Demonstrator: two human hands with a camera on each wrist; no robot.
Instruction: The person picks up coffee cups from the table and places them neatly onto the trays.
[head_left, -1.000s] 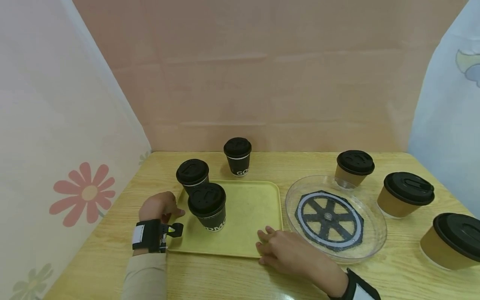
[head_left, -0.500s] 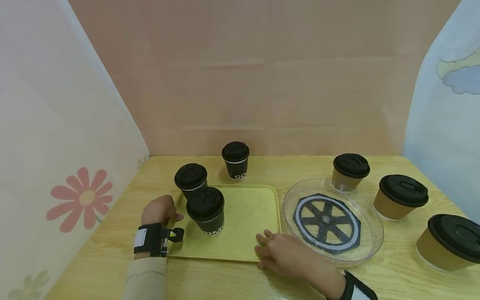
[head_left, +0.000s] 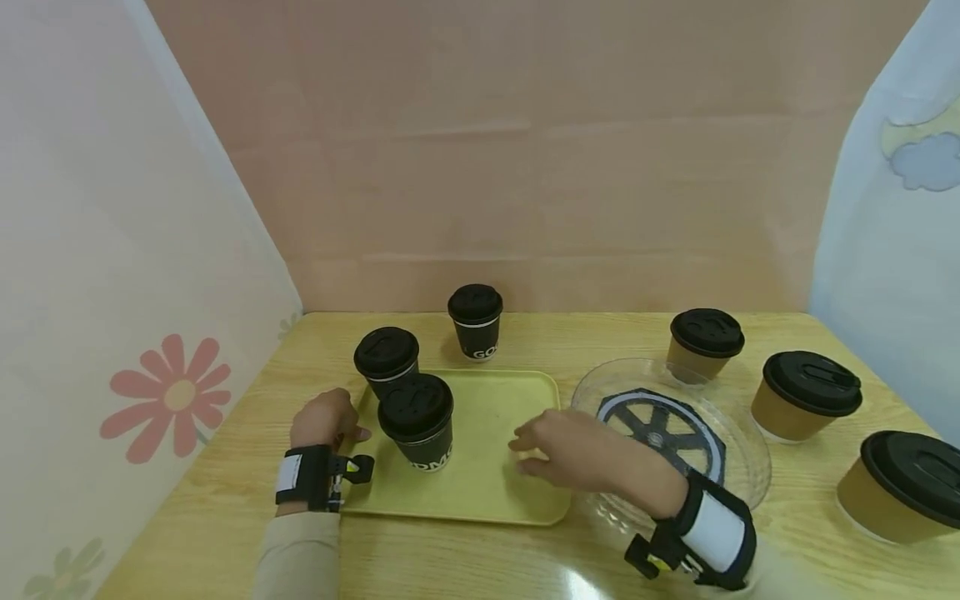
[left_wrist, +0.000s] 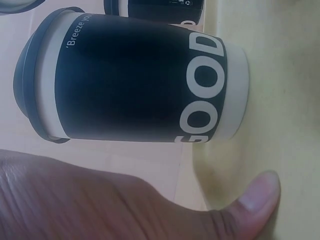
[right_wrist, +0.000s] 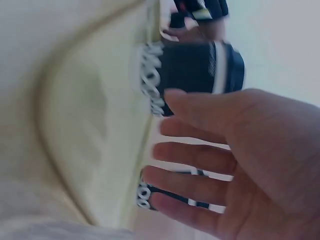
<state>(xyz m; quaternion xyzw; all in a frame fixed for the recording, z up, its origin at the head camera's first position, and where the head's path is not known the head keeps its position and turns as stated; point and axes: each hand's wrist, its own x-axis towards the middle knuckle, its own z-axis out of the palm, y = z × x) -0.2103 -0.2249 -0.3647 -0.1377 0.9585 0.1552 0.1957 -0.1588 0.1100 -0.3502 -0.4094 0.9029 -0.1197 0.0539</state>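
A yellow tray [head_left: 495, 492] lies on the table. Two black lidded paper cups stand at its left side: a front cup [head_left: 423, 425] and a rear cup [head_left: 385, 354], partly hidden by the front one. My left hand [head_left: 321, 421] holds the tray's left edge, thumb over the rim in the left wrist view; its other fingers are hidden. Above the tray's right part hovers my right hand [head_left: 566, 450], its fingers [right_wrist: 195, 157] loosely extended and touching nothing. Another black cup [head_left: 476, 325] stands on the table behind the tray.
Right of the tray is a clear round plastic dish [head_left: 759, 492] with a black wheel-like pattern, partly covered by my right forearm. Beyond it stand three brown cups with black lids, the nearest cup [head_left: 873, 500] at the right edge. A pinkish-brown backdrop [head_left: 525, 167] closes the rear.
My right hand has lifted off the tray's front right corner and turned, now over the tray, with the wrist camera showing. The left hand and the cups stay in place.
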